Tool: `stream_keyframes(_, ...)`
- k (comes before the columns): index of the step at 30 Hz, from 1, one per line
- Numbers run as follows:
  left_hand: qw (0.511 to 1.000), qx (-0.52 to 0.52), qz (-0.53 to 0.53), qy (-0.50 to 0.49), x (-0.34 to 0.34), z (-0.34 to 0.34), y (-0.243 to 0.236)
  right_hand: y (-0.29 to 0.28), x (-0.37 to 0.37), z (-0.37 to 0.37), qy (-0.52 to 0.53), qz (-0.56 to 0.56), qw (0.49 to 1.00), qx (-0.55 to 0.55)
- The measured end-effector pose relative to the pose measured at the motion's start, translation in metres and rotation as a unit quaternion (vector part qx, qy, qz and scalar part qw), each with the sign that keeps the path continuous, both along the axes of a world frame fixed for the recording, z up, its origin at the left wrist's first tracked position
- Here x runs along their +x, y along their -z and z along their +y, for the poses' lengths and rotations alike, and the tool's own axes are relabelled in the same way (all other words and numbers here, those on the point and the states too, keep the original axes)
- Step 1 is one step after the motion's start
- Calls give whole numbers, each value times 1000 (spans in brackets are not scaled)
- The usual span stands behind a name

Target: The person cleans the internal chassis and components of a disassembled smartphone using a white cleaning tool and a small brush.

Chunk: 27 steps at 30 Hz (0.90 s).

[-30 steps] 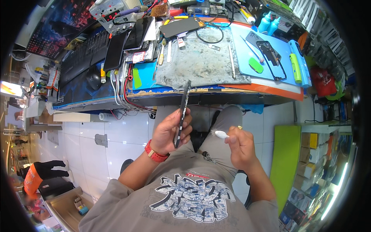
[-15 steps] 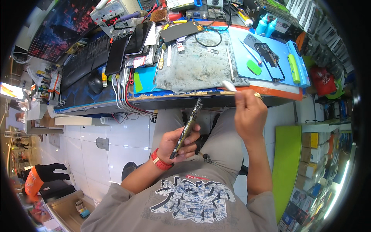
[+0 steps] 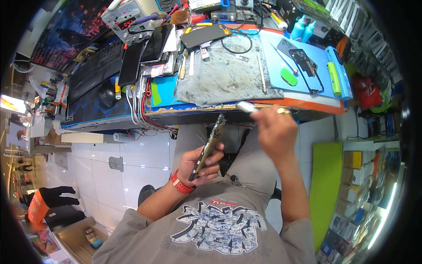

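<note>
A crowded tabletop (image 3: pixel 307 100) fills the upper half of the frame, its orange-trimmed front edge curving across the middle just above the person's lap. At its centre lies a worn grey work mat (image 3: pixel 224 77), mostly bare, which looks like the spot kept free for working; to the right a blue mat (image 3: pixel 274 53) carries a dark phone frame (image 3: pixel 307 66) and a green tool (image 3: pixel 334 78). Below the edge, over the knees, the left hand (image 3: pixel 198 165) holds a phone (image 3: pixel 209 147) edge-on and tilted, its fingers wrapped around the lower end, apparently to keep 1 long side turned up. The right hand (image 3: pixel 277 130), blurred, hangs beside the tabletop edge in the centre right, fingers pinched on a small white tool (image 3: pixel 247 107) that points left. Open room lies between the 2 hands.
</note>
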<state>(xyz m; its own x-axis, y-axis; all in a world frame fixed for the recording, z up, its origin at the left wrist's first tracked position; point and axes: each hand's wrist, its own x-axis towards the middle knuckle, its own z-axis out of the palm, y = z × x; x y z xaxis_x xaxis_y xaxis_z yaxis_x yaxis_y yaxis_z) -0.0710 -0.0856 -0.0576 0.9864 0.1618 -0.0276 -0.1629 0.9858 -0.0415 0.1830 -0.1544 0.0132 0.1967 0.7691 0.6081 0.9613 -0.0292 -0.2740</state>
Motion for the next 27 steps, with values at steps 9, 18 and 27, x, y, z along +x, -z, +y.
stream_keyframes(9, 966, 225, 80, -98, -5, 17, -12, 17, -18, -52, -11, 291, 956, -28)
stream_keyframes(18, 532, 761, 353, -117, 40, 103, -93, 45, -12, -102, 87, 342, 934, -53)
stream_keyframes(27, 420, 829, 368, 3, 63, 173, -108, 3, 45, -90, 170, 388, 905, 31)
